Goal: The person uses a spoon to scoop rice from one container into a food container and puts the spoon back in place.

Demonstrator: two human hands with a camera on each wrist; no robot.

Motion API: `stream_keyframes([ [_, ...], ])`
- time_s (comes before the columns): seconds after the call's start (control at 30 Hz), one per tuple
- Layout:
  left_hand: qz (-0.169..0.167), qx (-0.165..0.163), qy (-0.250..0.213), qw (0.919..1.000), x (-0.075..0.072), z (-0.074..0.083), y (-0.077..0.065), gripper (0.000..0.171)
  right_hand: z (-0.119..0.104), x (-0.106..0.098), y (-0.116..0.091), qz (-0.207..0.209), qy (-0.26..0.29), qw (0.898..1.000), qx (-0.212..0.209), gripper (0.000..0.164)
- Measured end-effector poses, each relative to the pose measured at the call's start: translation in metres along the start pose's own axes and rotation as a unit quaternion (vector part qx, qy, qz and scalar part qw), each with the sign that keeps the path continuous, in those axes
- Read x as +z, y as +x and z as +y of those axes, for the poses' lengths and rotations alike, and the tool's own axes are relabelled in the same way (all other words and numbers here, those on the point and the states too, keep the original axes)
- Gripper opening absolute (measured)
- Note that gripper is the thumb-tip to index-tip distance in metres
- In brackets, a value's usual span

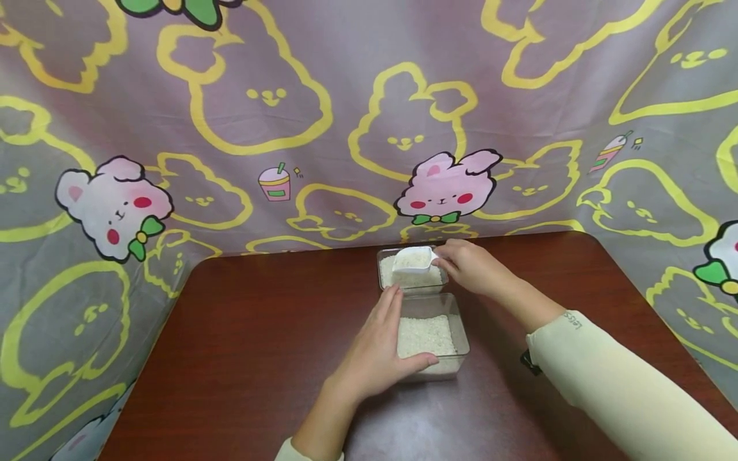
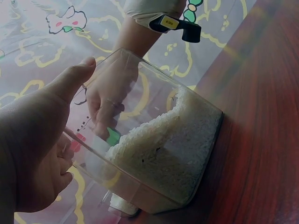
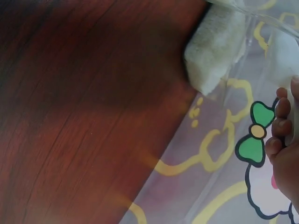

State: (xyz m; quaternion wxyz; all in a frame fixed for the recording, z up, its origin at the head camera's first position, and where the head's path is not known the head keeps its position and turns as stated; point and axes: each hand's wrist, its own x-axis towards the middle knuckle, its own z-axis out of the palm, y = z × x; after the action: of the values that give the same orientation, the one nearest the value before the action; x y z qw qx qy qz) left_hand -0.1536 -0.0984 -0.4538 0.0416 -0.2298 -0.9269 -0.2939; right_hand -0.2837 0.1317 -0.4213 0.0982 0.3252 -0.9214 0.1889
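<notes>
My right hand (image 1: pixel 469 266) grips the handle of a white scoop (image 1: pixel 412 260), which carries white rice above the far clear container (image 1: pixel 426 290). Rice (image 1: pixel 385 272) lies in that container too. Closer to me stands a second clear container (image 1: pixel 461 342), partly filled with rice (image 2: pixel 159 154) that slopes up against one side. My left hand (image 1: pixel 375 352) holds this near container by its left side, thumb along the front rim, as the left wrist view (image 2: pixel 42 126) also shows. At the right wrist view's edge, the right hand (image 3: pixel 285 144) has curled fingers.
Both containers stand on a dark red-brown wooden table (image 1: pixel 259 358), one behind the other. A patterned cloth (image 1: pixel 323 166) hangs close behind the table and along its sides. A black wrist strap (image 2: pixel 180 27) shows at the right sleeve.
</notes>
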Motion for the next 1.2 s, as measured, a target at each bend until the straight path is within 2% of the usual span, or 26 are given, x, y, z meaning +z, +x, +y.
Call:
stream_keyframes([
  [0.17, 0.003, 0.003, 0.002, 1.0000, 0.000, 0.001, 0.000, 0.115, -0.001, 0.007, 0.003, -0.007, -0.020, 1.000, -0.023, 0.014],
  [0.4, 0.004, 0.006, 0.003, 1.0000, 0.000, 0.001, -0.001, 0.116, -0.007, 0.009, 0.006, 0.016, -0.069, 0.996, -0.062, 0.013],
  [0.63, 0.010, 0.015, 0.005, 0.9998, -0.001, 0.000, 0.000, 0.115, -0.017, 0.004, 0.009, 0.004, -0.122, 0.991, -0.057, 0.016],
  [0.8, 0.009, 0.014, 0.005, 0.9999, -0.001, 0.000, 0.000, 0.116, -0.020, -0.002, 0.010, 0.020, -0.156, 0.985, -0.073, 0.017],
  [1.2, 0.000, 0.000, -0.003, 1.0000, 0.001, 0.000, 0.000, 0.114, -0.011, -0.017, -0.001, 0.021, -0.213, 0.974, -0.080, 0.016],
])
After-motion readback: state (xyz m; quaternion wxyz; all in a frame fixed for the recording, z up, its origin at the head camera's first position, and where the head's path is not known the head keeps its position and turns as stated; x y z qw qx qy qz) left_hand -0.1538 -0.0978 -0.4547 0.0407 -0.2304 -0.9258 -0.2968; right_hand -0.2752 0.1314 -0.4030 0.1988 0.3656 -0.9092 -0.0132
